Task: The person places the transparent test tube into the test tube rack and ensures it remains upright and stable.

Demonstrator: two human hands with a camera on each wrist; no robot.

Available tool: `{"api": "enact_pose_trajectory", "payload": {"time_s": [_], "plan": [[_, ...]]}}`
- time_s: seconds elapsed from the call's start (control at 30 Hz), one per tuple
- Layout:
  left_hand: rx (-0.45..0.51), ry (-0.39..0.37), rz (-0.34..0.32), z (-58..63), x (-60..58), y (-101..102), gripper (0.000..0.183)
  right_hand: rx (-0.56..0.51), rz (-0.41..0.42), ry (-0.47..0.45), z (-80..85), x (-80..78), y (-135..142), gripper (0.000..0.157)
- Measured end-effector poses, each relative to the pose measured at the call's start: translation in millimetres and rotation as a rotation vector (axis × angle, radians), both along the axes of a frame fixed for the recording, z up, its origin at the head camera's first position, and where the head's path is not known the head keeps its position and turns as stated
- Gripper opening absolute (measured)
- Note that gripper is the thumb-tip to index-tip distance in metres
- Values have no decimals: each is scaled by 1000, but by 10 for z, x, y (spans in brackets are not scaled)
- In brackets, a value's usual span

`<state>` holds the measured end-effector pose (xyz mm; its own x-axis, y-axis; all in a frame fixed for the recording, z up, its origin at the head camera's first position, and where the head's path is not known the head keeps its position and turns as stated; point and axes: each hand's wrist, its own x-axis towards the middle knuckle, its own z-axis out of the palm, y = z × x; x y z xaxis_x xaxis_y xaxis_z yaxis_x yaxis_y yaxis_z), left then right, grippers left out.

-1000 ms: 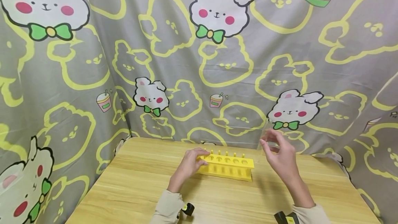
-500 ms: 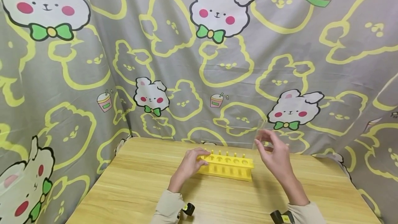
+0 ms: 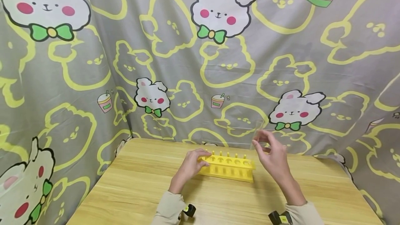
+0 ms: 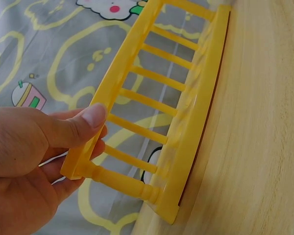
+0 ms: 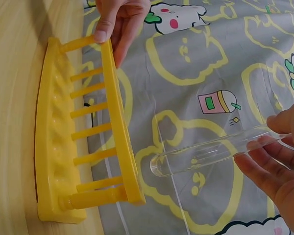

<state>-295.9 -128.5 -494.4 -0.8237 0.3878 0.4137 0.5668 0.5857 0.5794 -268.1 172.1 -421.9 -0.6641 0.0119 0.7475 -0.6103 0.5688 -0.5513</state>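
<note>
With the head view read as a clock dial, twelve at its top edge, a yellow plastic test-tube rack (image 4: pixel 201 117) stands at about five o'clock from the centre. It rests upright on a light wood-grain bench (image 3: pixel 140 180), its long side running roughly from nine to three. Its top plate has a row of round holes, and slim yellow pegs (image 3: pixel 236 156) rise along the plate's twelve o'clock side.

The left hand (image 3: pixel 190 164) is at the rack's nine o'clock end and grips the top plate there, thumb on one side and fingers on the other.

The right hand (image 3: pixel 272 152), between two and three o'clock from the rack's middle, pinches a clear, slender, round-bottomed test tube (image 5: pixel 201 155) between thumb and fingers. The tube is raised near the rack's three o'clock end, its upper part leaning slightly toward one o'clock. In the right wrist view its rounded, closed end points roughly to nine o'clock, toward the rack but apart from it.

Beige sleeves (image 3: pixel 168 208) cover both forearms, with a small black device (image 3: pixel 189 210) at each cuff. Grey cloth printed with yellow outlines and white rabbit heads (image 3: pixel 184 68) hangs beyond the bench at twelve o'clock.
</note>
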Motion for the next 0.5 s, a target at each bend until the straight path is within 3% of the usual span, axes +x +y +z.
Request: {"api": "enact_pose_trajectory", "payload": {"time_s": [0.5], "plan": [[1, -12, 1, 2, 4, -2, 36, 12, 21, 4, 8, -17, -79, 37]]}}
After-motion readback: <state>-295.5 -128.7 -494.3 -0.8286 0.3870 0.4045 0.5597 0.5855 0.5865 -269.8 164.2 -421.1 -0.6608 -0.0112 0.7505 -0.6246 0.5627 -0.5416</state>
